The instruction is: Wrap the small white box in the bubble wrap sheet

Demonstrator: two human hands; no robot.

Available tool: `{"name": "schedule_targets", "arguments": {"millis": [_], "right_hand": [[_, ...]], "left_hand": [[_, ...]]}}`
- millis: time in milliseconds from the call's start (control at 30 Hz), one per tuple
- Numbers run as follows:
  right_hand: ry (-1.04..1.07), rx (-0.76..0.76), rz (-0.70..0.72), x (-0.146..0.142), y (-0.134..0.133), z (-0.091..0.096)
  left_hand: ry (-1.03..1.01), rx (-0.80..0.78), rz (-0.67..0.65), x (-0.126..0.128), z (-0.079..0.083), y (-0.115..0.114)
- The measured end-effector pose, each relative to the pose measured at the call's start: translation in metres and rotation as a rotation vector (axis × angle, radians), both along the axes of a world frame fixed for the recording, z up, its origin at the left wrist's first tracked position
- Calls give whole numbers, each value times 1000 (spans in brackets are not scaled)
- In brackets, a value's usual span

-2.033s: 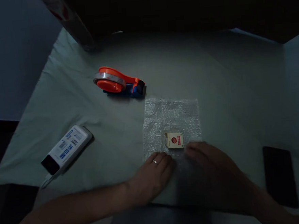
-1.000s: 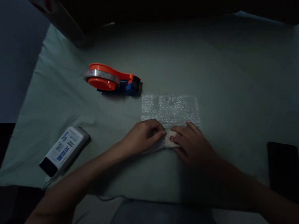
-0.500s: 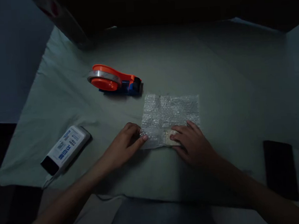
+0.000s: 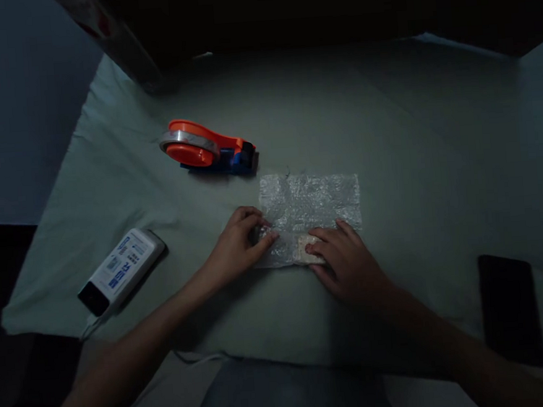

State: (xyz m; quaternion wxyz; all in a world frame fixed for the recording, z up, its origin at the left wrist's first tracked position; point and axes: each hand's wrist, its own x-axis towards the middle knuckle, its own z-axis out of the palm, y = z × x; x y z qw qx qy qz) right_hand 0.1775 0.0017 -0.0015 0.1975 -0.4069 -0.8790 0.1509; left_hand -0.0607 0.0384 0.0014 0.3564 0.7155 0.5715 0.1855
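Observation:
A sheet of bubble wrap [image 4: 311, 197] lies flat on the cloth in front of me. On its near edge rests a small pale, cream-coloured flat block [image 4: 305, 251], partly covered by my fingers; its exact kind is unclear. My right hand [image 4: 350, 260] grips the block from the right, fingers curled over its top and thumb at the near side. At the left near corner my left hand [image 4: 246, 236] pinches the bubble wrap between thumb and fingers.
An orange and blue tape dispenser [image 4: 212, 149] with clear tape stands behind and left of the wrap. At left lies a white power bank-like device [image 4: 122, 270] with a cable. A dark flat phone-like object [image 4: 511, 311] lies at right. Pale green cloth [image 4: 412, 156] covers the surface.
My left hand has shifted slightly right and away from me along the wrap's left edge, its thumb now further over the wrap. My right hand stays on the block.

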Motion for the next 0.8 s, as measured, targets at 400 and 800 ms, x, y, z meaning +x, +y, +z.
{"name": "schedule_targets", "arguments": {"millis": [400,800], "right_hand": [[50,44,1,2,-2,-5],[-10,7,-9,0,-2,-1]], "left_hand": [[-129,-624,-94,-17,30,2],[-227,-308,265,16,-8,-35]]}}
